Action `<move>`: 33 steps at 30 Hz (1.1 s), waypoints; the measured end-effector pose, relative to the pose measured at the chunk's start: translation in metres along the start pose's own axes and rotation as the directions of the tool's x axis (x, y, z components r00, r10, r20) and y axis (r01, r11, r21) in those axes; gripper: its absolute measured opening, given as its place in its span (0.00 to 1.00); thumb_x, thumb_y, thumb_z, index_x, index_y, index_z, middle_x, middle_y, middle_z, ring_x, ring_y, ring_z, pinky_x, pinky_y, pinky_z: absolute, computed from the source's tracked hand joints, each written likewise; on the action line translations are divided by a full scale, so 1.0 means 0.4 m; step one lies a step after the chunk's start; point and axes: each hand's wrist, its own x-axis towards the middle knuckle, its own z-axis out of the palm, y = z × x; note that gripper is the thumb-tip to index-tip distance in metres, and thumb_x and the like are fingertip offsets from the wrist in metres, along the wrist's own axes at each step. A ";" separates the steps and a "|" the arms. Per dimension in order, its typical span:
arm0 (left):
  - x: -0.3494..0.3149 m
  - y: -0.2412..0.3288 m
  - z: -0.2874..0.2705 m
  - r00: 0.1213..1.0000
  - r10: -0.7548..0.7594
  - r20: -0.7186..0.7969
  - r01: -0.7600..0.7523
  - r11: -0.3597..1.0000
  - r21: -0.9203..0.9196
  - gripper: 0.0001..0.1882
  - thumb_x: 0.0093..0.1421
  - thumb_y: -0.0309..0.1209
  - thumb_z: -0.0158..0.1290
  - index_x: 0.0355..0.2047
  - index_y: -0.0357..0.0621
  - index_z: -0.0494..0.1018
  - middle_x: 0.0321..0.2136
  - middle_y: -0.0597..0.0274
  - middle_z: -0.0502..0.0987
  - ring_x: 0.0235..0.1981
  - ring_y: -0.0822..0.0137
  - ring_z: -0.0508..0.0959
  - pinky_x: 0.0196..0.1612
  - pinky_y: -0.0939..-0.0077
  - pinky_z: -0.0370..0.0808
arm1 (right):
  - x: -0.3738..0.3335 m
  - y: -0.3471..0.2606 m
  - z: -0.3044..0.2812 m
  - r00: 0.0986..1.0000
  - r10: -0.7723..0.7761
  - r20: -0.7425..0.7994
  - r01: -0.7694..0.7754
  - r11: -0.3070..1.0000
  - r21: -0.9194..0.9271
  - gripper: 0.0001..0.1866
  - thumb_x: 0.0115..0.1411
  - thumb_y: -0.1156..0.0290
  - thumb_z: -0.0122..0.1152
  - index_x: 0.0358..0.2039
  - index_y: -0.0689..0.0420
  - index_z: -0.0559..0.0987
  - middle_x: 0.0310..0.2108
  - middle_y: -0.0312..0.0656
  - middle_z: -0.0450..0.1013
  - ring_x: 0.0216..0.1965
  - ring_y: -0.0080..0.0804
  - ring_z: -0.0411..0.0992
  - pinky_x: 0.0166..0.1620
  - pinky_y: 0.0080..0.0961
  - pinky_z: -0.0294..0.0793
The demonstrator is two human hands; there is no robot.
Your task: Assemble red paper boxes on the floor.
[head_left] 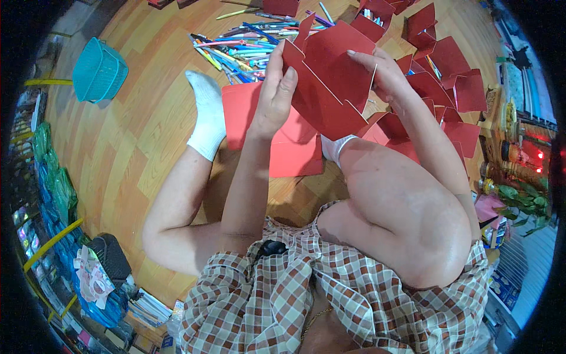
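Observation:
Between my hands a red cardboard box (330,76) is held up, partly folded, with its flaps and pale cut edges showing. My left hand (277,91) grips its left side, the thumb along the near face and the fingers behind. On the box's right edge my right hand (383,74) pinches the card, thumb on top. Under my left forearm lies a flat red card sheet (242,106) on the floor, partly hidden by the arm. Just beyond the box is a loose pile of pens (236,53) in many colours.
Several folded red boxes (466,88) stand to the right, some with pens inside. A turquoise plastic basket (100,71) sits on the wooden floor (153,106) at the left. Shelves with goods line the left side; a green leafy plant (522,200) stands at the right.

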 end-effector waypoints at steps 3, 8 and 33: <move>0.011 0.009 0.000 0.997 -0.011 -0.075 0.027 0.977 0.210 0.29 0.66 0.42 0.37 0.60 0.33 0.50 0.58 0.47 0.57 0.59 0.57 0.56 0.61 0.67 0.51 | -0.011 -0.008 0.008 0.997 -0.078 0.017 0.078 0.997 -0.004 0.18 0.57 0.66 0.57 0.42 0.65 0.73 0.35 0.42 0.74 0.33 0.26 0.73 0.34 0.25 0.72; 0.027 0.025 0.026 0.997 0.011 -0.076 0.008 0.969 0.248 0.30 0.65 0.41 0.38 0.61 0.34 0.49 0.58 0.46 0.55 0.60 0.56 0.54 0.61 0.66 0.51 | -0.009 -0.012 -0.017 0.988 -0.152 -0.011 0.150 0.984 -0.100 0.16 0.58 0.65 0.56 0.41 0.65 0.74 0.34 0.42 0.75 0.32 0.24 0.73 0.35 0.23 0.73; -0.061 0.000 0.101 0.716 -0.676 -0.172 0.509 0.675 -0.534 0.55 0.55 0.51 0.55 0.63 0.45 0.26 0.60 0.48 0.48 0.60 0.56 0.56 0.57 0.57 0.61 | -0.016 0.138 -0.018 0.934 -0.351 -0.071 0.322 0.910 -0.261 0.14 0.59 0.66 0.51 0.36 0.65 0.75 0.23 0.39 0.72 0.24 0.22 0.67 0.30 0.25 0.67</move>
